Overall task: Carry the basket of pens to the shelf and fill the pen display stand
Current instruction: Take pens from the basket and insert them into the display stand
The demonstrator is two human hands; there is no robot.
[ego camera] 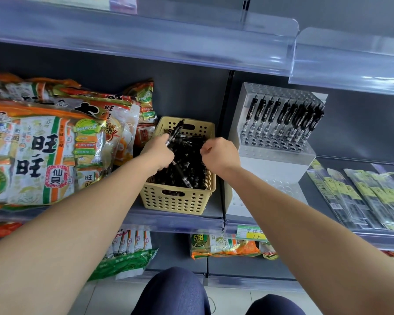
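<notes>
On the middle shelf, straight ahead of the person at 12 o'clock, a tan perforated basket stands near the front edge, heaped with loose black pens. The left hand is over the basket's 10 o'clock corner, its fingers wrapped round a small bunch of pens whose ends stick up and away towards the basket's far wall. The right hand hovers above the basket's 2 o'clock side with its fingers curled inward over the heap. Whether they pinch a pen cannot be told from this angle.

Just beside the basket, at its 2 o'clock, sits the clear stepped display stand. One row of black pens stands upright in its holes, clips facing forward, and the holes in the step in front show open.

At the basket's 9 o'clock, large orange-and-white snack bags lie stacked against it. At 3 o'clock, beyond the stand, flat clear packs with yellow labels lie in a row on the shelf. A green price label is clipped to the shelf edge below the stand. At 6 o'clock the person's knees in dark blue cloth show.
</notes>
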